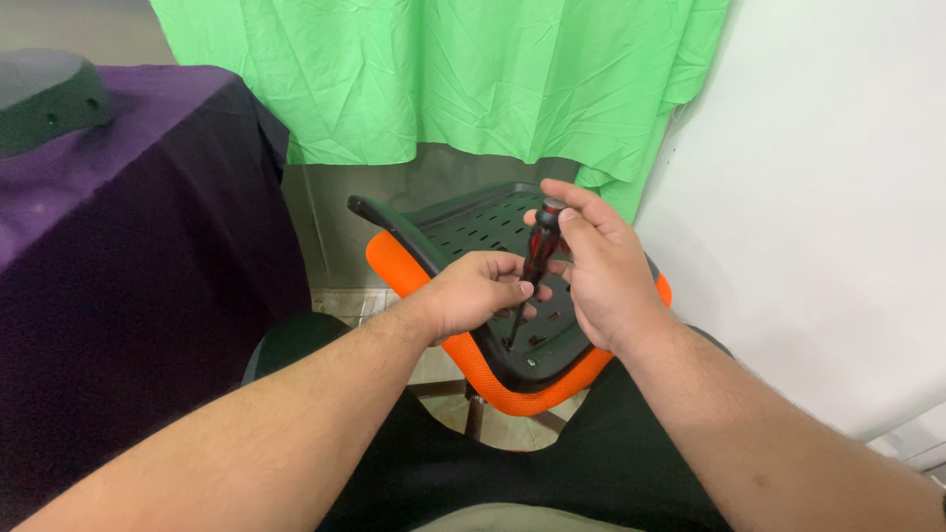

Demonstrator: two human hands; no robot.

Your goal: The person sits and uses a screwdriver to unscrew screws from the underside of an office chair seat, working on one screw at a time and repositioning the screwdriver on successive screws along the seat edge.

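Both forearms reach in; right hand [606,271] fingers clamp screwdriver [537,258] handle, left hand [473,296] pinches shaft, tip in chair seat [473,229] underside, fastening unfinished.

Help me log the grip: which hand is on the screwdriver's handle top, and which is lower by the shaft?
The right hand wraps the red-and-black screwdriver at its handle top. The left hand sits lower, fingers by the shaft near the black perforated chair panel.
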